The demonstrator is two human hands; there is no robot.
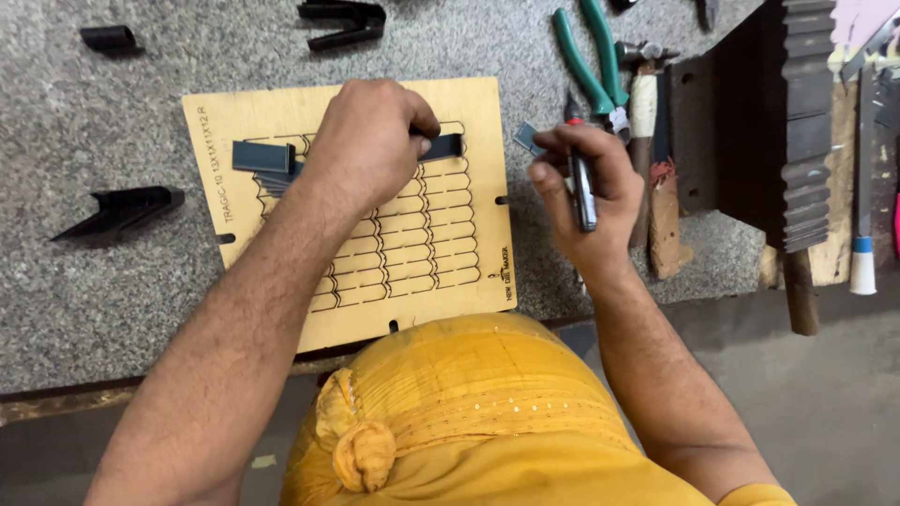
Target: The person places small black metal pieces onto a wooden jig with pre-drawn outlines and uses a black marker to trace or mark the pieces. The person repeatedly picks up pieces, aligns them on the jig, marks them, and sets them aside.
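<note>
Left grip (375, 141) pinching dark metal strip (441, 146) on slotted plywood board (469, 103), right grip (586, 187) clasping slim tool (581, 187) — small grey piece (527, 138).

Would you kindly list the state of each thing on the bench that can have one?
Wooden die board: flat on the bench, partly fitted with strips.
Dark metal strip: pressed at the board by the left hand.
Right hand: gripping a slim tool and a small strip piece.
Green pliers: lying unused.

A gray speckled stone table (112, 309) fills most of the view. Below its edge lies a smooth gray floor (834, 412).
</note>
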